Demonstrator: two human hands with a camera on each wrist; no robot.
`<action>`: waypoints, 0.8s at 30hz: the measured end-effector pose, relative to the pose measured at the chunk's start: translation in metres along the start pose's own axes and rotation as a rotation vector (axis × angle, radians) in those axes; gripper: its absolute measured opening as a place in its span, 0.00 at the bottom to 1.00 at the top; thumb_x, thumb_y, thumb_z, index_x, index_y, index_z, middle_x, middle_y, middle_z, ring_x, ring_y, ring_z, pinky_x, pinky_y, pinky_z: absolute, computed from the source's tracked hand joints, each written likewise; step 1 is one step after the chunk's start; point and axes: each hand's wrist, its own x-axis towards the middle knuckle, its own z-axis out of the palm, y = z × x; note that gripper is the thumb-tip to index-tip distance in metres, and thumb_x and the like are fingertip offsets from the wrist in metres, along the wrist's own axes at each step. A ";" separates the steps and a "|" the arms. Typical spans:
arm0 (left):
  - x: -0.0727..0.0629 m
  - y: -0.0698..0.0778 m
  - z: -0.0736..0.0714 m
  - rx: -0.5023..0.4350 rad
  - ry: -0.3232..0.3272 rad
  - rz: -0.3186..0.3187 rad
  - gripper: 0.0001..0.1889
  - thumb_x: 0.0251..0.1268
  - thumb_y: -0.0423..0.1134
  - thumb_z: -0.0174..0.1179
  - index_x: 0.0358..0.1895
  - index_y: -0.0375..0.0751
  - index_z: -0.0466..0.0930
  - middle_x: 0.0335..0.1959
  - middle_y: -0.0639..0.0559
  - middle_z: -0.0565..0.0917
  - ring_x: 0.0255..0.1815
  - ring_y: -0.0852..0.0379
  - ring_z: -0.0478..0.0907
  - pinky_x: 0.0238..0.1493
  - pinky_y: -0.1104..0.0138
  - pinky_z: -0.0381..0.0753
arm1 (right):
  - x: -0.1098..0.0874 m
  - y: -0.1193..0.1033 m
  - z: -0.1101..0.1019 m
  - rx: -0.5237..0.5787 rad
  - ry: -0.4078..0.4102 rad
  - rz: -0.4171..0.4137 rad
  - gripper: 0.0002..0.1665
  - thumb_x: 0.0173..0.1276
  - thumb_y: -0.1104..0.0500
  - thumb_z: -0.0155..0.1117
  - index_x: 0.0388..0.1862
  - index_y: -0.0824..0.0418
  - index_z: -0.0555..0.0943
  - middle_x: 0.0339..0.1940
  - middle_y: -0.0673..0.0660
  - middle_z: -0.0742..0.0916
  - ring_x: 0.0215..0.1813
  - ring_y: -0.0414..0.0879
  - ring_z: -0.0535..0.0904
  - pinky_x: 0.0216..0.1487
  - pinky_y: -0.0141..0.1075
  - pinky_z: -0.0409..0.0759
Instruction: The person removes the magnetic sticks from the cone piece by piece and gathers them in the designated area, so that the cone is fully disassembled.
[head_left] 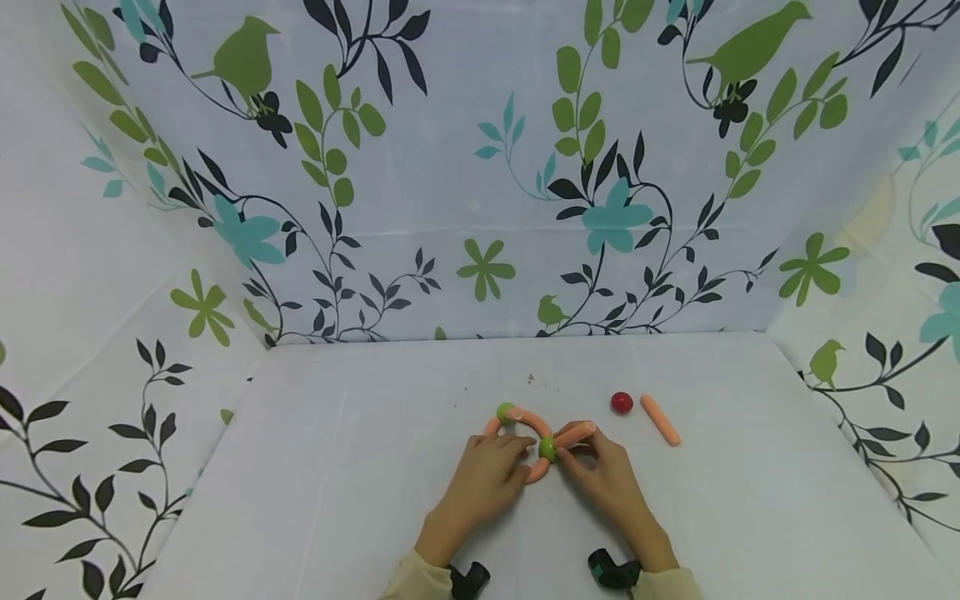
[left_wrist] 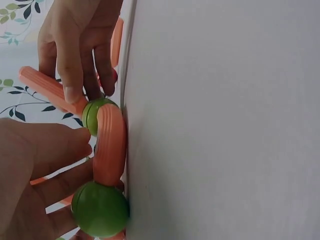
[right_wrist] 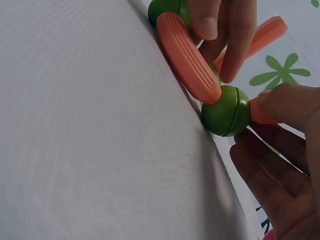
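Observation:
On the white tabletop lies a ring of curved orange rods joined by green balls. My left hand holds the ring from its left side, with thumb and fingers at a lower curved rod. Part of the ring is hidden under this hand. My right hand pinches a straight orange rod close to its end at the right green ball. That rod points outward to the right and tilts up off the table. Its end meets the ball; how deep it sits cannot be seen.
Beyond the right hand lie a red ball and a loose straight orange rod. A patterned cloth with leaves and birds rises behind the table and along its sides.

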 end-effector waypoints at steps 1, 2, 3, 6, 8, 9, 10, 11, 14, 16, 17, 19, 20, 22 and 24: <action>0.001 0.001 0.001 -0.001 0.002 -0.004 0.15 0.74 0.42 0.62 0.61 0.49 0.84 0.47 0.59 0.89 0.49 0.57 0.84 0.54 0.53 0.77 | 0.000 0.000 0.000 -0.004 -0.001 -0.001 0.16 0.65 0.66 0.75 0.46 0.53 0.81 0.49 0.49 0.90 0.52 0.36 0.86 0.53 0.33 0.87; 0.002 0.002 0.002 -0.002 0.005 -0.007 0.16 0.74 0.44 0.63 0.61 0.49 0.84 0.46 0.59 0.89 0.49 0.57 0.84 0.52 0.55 0.77 | 0.000 -0.001 0.000 -0.009 -0.002 -0.003 0.16 0.65 0.67 0.75 0.46 0.53 0.81 0.49 0.49 0.90 0.53 0.37 0.87 0.53 0.34 0.87; 0.003 0.002 0.003 0.001 0.006 -0.009 0.16 0.74 0.45 0.63 0.61 0.50 0.84 0.45 0.59 0.89 0.49 0.57 0.84 0.50 0.56 0.76 | 0.000 -0.001 0.000 -0.013 -0.001 -0.003 0.15 0.65 0.67 0.75 0.46 0.53 0.81 0.49 0.49 0.90 0.53 0.38 0.87 0.53 0.34 0.87; 0.006 0.004 0.007 0.003 0.012 -0.014 0.16 0.73 0.48 0.65 0.59 0.51 0.85 0.45 0.59 0.90 0.48 0.57 0.83 0.49 0.58 0.76 | 0.000 -0.003 0.001 -0.049 0.003 0.011 0.16 0.65 0.68 0.75 0.48 0.54 0.81 0.48 0.49 0.90 0.50 0.41 0.88 0.52 0.36 0.87; 0.007 0.006 0.010 0.006 0.016 -0.020 0.18 0.71 0.49 0.67 0.59 0.51 0.86 0.48 0.57 0.90 0.52 0.56 0.84 0.54 0.56 0.77 | -0.001 -0.003 0.001 -0.079 -0.003 0.023 0.17 0.65 0.68 0.75 0.50 0.56 0.81 0.47 0.50 0.91 0.48 0.42 0.89 0.51 0.37 0.88; 0.008 0.007 0.011 0.003 0.018 -0.024 0.19 0.70 0.49 0.68 0.60 0.51 0.85 0.50 0.56 0.90 0.54 0.55 0.84 0.57 0.54 0.77 | -0.002 -0.004 0.001 -0.091 -0.004 0.031 0.18 0.65 0.68 0.74 0.51 0.57 0.81 0.46 0.51 0.91 0.47 0.43 0.89 0.50 0.37 0.88; 0.008 0.007 0.012 -0.003 0.022 -0.027 0.19 0.69 0.48 0.69 0.60 0.50 0.85 0.52 0.55 0.90 0.56 0.54 0.84 0.60 0.52 0.77 | -0.002 -0.004 0.002 -0.103 -0.008 0.041 0.19 0.65 0.68 0.74 0.51 0.57 0.81 0.46 0.51 0.91 0.46 0.43 0.90 0.49 0.37 0.88; 0.008 0.008 0.013 -0.005 0.022 -0.033 0.20 0.67 0.47 0.69 0.61 0.50 0.85 0.53 0.54 0.90 0.58 0.53 0.84 0.63 0.51 0.77 | -0.003 -0.004 0.002 -0.111 -0.012 0.049 0.19 0.65 0.68 0.75 0.52 0.58 0.81 0.45 0.51 0.91 0.45 0.43 0.89 0.49 0.37 0.88; 0.006 0.009 0.015 -0.024 0.014 -0.044 0.22 0.65 0.46 0.71 0.62 0.50 0.85 0.55 0.53 0.90 0.61 0.52 0.83 0.67 0.49 0.75 | -0.008 -0.004 0.004 -0.115 -0.016 0.080 0.19 0.64 0.69 0.75 0.51 0.57 0.81 0.45 0.50 0.91 0.44 0.41 0.89 0.48 0.37 0.88; 0.004 0.008 0.015 -0.034 0.005 -0.048 0.21 0.65 0.45 0.71 0.61 0.51 0.85 0.55 0.54 0.90 0.61 0.53 0.83 0.68 0.49 0.75 | -0.010 -0.003 0.004 -0.113 -0.008 0.089 0.20 0.63 0.68 0.76 0.51 0.56 0.81 0.44 0.49 0.91 0.44 0.38 0.88 0.47 0.35 0.88; 0.003 0.008 0.015 -0.037 0.005 -0.048 0.21 0.65 0.46 0.72 0.61 0.51 0.85 0.55 0.54 0.89 0.60 0.53 0.83 0.69 0.50 0.74 | -0.010 -0.003 0.004 -0.107 0.001 0.083 0.19 0.63 0.67 0.76 0.51 0.56 0.81 0.44 0.48 0.91 0.44 0.37 0.88 0.47 0.35 0.88; 0.003 0.007 0.015 -0.046 0.007 -0.045 0.21 0.64 0.46 0.72 0.60 0.52 0.85 0.54 0.55 0.89 0.61 0.54 0.83 0.73 0.49 0.71 | -0.009 -0.002 0.004 -0.088 0.024 0.063 0.19 0.63 0.67 0.77 0.50 0.55 0.82 0.45 0.48 0.91 0.45 0.37 0.88 0.46 0.33 0.87; 0.004 0.006 0.014 -0.044 0.012 -0.040 0.21 0.64 0.46 0.72 0.60 0.52 0.85 0.54 0.55 0.89 0.61 0.54 0.83 0.74 0.49 0.70 | -0.008 -0.001 0.004 -0.073 0.037 0.048 0.18 0.63 0.67 0.77 0.50 0.55 0.82 0.45 0.49 0.91 0.45 0.37 0.88 0.46 0.32 0.87; 0.005 0.005 0.013 -0.043 0.020 -0.031 0.20 0.64 0.47 0.72 0.59 0.52 0.85 0.54 0.56 0.89 0.61 0.54 0.83 0.76 0.49 0.68 | -0.004 0.000 0.003 -0.054 0.065 0.028 0.17 0.63 0.67 0.77 0.48 0.55 0.82 0.45 0.49 0.91 0.45 0.37 0.88 0.45 0.31 0.87; 0.006 0.004 0.012 -0.039 0.022 -0.029 0.19 0.63 0.48 0.73 0.57 0.52 0.85 0.54 0.56 0.89 0.61 0.55 0.83 0.75 0.49 0.69 | -0.002 0.000 0.002 -0.048 0.085 0.028 0.17 0.63 0.66 0.77 0.47 0.53 0.82 0.44 0.48 0.91 0.44 0.35 0.88 0.44 0.30 0.87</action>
